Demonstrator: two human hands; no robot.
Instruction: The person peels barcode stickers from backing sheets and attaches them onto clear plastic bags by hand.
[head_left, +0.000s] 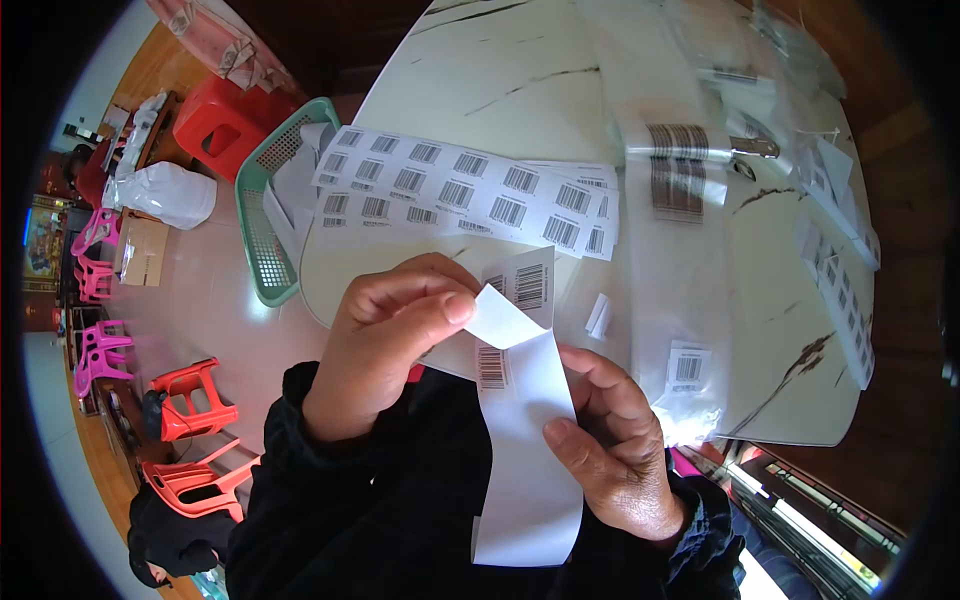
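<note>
A narrow strip of barcode labels (pixel 530 430) is held upright in front of my dark clothing, with printed barcodes near its upper end and a long blank white stretch below. My left hand (pixel 390 335) pinches the corner of a folded-over white flap (pixel 508 320) on the strip between thumb and forefinger. Along the strip's right edge, my right hand (pixel 620 450) grips it, thumb in front and the other fingers partly behind. Just beyond the hands lie sheets of barcode labels (pixel 450 165), overlapping on the table.
On the marbled table (pixel 520 75), clear plastic bags (pixel 675 270) lie in a long stack, some with barcodes. Scissors (pixel 755 148) rest near them. More label sheets (pixel 840 300) lie right. A green basket (pixel 262 235) adjoins the table's left edge. Red stools (pixel 200 400) and a person (pixel 170 535) are at left.
</note>
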